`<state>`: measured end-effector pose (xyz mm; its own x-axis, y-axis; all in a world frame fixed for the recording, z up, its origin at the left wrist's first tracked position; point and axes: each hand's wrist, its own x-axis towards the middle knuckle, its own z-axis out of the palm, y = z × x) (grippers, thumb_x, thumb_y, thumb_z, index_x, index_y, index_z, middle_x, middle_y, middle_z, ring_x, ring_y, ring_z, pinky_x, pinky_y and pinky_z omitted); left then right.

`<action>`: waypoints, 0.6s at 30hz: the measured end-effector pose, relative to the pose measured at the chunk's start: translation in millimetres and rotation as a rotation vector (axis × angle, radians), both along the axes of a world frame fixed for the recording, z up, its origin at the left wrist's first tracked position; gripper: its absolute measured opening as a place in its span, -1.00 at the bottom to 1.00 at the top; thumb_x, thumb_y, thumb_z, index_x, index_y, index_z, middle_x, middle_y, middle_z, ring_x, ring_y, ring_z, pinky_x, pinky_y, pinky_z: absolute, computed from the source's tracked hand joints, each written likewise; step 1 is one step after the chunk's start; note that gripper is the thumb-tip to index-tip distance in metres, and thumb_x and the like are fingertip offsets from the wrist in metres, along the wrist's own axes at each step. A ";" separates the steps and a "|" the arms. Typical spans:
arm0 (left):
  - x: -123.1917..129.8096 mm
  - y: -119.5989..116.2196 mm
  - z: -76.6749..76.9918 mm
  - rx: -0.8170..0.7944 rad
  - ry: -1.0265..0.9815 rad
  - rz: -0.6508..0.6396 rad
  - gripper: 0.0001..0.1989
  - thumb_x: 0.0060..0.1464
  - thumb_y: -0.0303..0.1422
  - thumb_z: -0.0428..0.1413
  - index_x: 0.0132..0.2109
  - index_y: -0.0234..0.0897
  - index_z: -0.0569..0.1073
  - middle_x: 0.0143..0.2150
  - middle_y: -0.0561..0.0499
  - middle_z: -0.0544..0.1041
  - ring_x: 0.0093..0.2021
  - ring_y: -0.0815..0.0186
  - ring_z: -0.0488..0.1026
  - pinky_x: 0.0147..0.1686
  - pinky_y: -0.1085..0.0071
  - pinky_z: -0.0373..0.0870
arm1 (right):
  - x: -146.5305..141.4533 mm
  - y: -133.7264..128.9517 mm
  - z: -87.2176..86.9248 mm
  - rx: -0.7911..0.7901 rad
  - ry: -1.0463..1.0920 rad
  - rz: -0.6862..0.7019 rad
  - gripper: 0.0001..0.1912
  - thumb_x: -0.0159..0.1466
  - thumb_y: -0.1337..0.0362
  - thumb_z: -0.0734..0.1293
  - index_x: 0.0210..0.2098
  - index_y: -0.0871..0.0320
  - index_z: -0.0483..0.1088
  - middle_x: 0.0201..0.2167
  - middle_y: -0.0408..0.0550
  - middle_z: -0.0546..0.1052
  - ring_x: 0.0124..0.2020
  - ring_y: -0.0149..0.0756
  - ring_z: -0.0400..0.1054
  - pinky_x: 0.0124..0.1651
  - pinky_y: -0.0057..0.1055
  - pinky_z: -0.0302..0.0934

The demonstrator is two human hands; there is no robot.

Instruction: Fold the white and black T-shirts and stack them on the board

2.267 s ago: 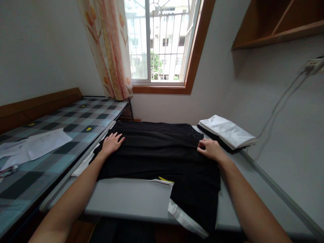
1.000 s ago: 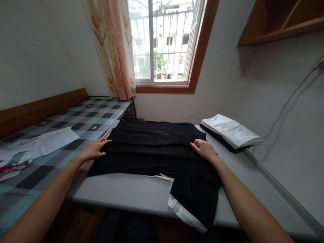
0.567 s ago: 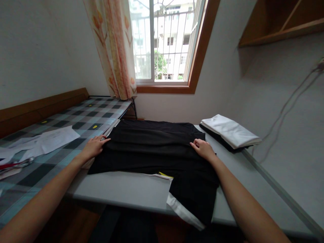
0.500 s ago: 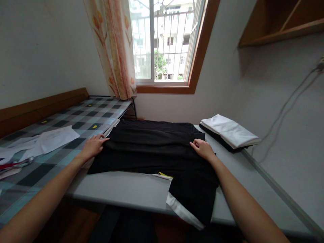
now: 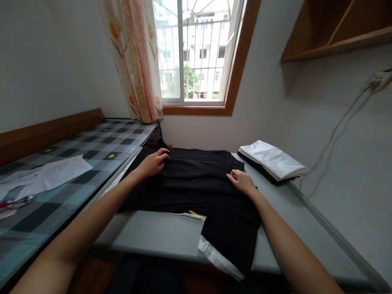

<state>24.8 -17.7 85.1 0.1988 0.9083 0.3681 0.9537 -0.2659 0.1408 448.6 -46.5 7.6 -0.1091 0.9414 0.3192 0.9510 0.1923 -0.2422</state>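
A black short-sleeved T-shirt (image 5: 196,196) lies spread sideways in front of me, with lengthwise folds across its middle. One sleeve with a white cuff (image 5: 219,258) hangs toward the near edge. Above the left half of the shirt is my left hand (image 5: 153,162), its fingers loosely bent and apart, pointing right; I see nothing held in them. My right hand (image 5: 241,181) rests on the shirt near its right end, thumb and fingers pinched together on the black cloth. A thin yellow strip (image 5: 197,214) shows at the shirt's near edge.
The shirt lies on a light grey table (image 5: 153,232). At its right back stand folded white and black clothes (image 5: 272,159). On the left is a bed with a checked cover (image 5: 122,139) and loose papers (image 5: 58,173). A cable (image 5: 333,126) hangs on the right wall.
My left hand has left the shirt's left end and moved right, over the cloth. My right hand stays at the same part of the shirt. The view has shifted slightly.
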 end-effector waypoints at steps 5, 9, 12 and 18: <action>60.3 -16.7 -31.5 -0.071 0.096 -0.281 -0.68 0.23 -0.24 0.07 0.09 -0.21 0.40 0.11 -0.11 0.40 0.01 0.22 0.42 -0.02 0.19 0.42 | -0.7 -1.7 1.6 0.001 0.013 0.000 -0.72 0.29 0.11 0.18 -0.47 0.10 0.32 -0.44 -0.07 0.49 -0.42 -0.30 0.34 -0.33 -0.39 0.05; 59.7 -27.0 -35.7 -0.082 0.158 -0.439 -0.53 0.15 -0.17 0.09 0.19 -0.12 0.36 0.28 -0.09 0.28 0.25 0.13 0.25 0.23 0.19 0.18 | -0.7 -1.7 1.8 -0.007 0.019 0.009 -0.73 0.29 0.11 0.19 -0.46 0.10 0.31 -0.43 -0.08 0.49 -0.39 -0.29 0.36 -0.31 -0.39 0.05; 41.4 -31.8 -36.6 -0.078 0.214 -0.428 -0.37 0.11 -0.16 0.07 0.30 -0.22 0.23 0.37 -0.13 0.15 0.36 0.06 0.06 0.31 0.11 -0.01 | -1.0 -0.9 1.9 -0.031 0.031 -0.004 -0.73 0.29 0.11 0.19 -0.46 0.10 0.29 -0.44 -0.10 0.47 -0.39 -0.28 0.36 -0.31 -0.40 0.04; 33.2 -37.2 -52.4 -0.139 0.269 -0.271 -0.30 0.05 -0.38 0.01 0.36 -0.27 0.12 0.38 -0.12 0.12 0.37 0.05 0.03 0.30 0.03 -0.03 | -0.8 -2.0 2.2 -0.061 0.040 -0.011 -0.73 0.30 0.11 0.19 -0.46 0.10 0.28 -0.41 -0.09 0.47 -0.37 -0.26 0.35 -0.29 -0.38 0.03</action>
